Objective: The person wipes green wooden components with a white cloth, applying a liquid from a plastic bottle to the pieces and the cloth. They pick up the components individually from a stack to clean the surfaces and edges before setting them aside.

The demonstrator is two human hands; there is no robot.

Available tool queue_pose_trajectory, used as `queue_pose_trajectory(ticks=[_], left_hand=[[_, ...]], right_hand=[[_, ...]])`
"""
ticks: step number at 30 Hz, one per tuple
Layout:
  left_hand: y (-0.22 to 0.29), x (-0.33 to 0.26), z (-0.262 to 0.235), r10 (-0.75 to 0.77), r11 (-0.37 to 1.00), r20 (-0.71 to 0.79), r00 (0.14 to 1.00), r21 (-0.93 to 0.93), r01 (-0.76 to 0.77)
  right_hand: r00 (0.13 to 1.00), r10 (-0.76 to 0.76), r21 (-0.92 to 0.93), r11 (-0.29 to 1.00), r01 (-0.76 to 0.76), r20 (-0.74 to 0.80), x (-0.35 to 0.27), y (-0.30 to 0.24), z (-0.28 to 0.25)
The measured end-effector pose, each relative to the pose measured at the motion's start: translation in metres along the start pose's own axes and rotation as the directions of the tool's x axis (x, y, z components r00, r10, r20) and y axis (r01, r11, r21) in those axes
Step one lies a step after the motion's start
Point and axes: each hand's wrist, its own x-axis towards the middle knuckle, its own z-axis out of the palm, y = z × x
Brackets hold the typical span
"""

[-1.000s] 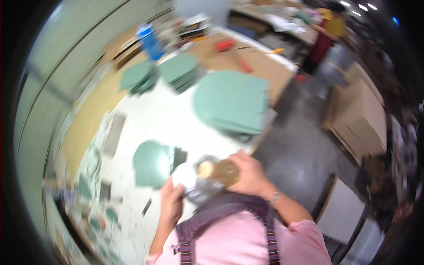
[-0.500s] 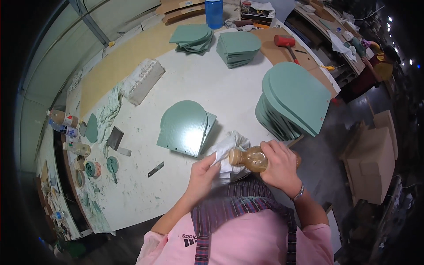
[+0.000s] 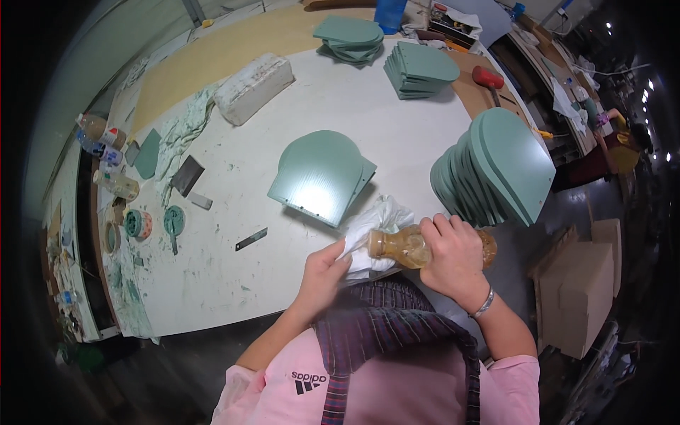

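My left hand [image 3: 325,275] grips a crumpled white cloth [image 3: 381,214] at the table's near edge. In my right hand [image 3: 455,256] is a clear plastic bottle [image 3: 404,245] of brownish liquid, lying nearly level with its capped neck against the cloth. My fingers wrap round the bottle's middle. Just beyond the cloth rest a few green round-topped boards [image 3: 319,166], the upper one shiny under the light. To the right leans a tall stack of similar green boards [image 3: 513,166].
Two smaller green stacks [image 3: 348,37] [image 3: 421,69] stand at the back, near a red mallet [image 3: 488,77]. A white block [image 3: 253,88], a metal blade [image 3: 251,239], green-smeared tubs [image 3: 173,221] and bottles [image 3: 117,185] lie leftward. Cardboard boxes [image 3: 577,290] stand right; a person [image 3: 602,152] is beyond.
My view has shifted, so the table's things appear displaced. Both hands keep their hold on the cloth and the bottle, and the bottle lies slightly more level against the cloth.
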Motion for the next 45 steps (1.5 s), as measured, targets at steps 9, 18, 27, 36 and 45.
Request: queue_pose_trajectory(ticks=[9, 18, 27, 36, 45], left_hand=[[0.009, -0.016, -0.007, -0.007, 0.995, -0.046, 0.999, -0.097, 0.002], [0.040, -0.043, -0.021, 0.023, 0.982, -0.041, 0.999, -0.186, -0.030], [0.101, -0.124, -0.081, 0.488, 0.845, -0.539, 0.686, 0.096, -0.526], [0.055, -0.027, -0.090, 0.630, 0.669, -0.376, 0.680, 0.707, -0.229], [0.018, 0.022, -0.072, 0.594, 0.634, -0.273, 0.757, 0.738, -0.231]], right_hand=[[1.000, -0.007, 0.089, 0.996, 0.009, -0.022, 0.006, -0.003, 0.009], [0.965, 0.261, 0.642, 0.736, -0.214, 0.023, 0.012, 0.025, 0.058], [0.721, 0.647, 0.911, 0.409, -0.054, -0.248, 0.080, 0.081, 0.137], [0.714, 0.667, 0.911, 0.398, -0.104, -0.210, 0.117, 0.082, 0.177], [0.822, 0.532, 0.743, 0.630, -0.227, -0.201, 0.055, 0.014, 0.145]])
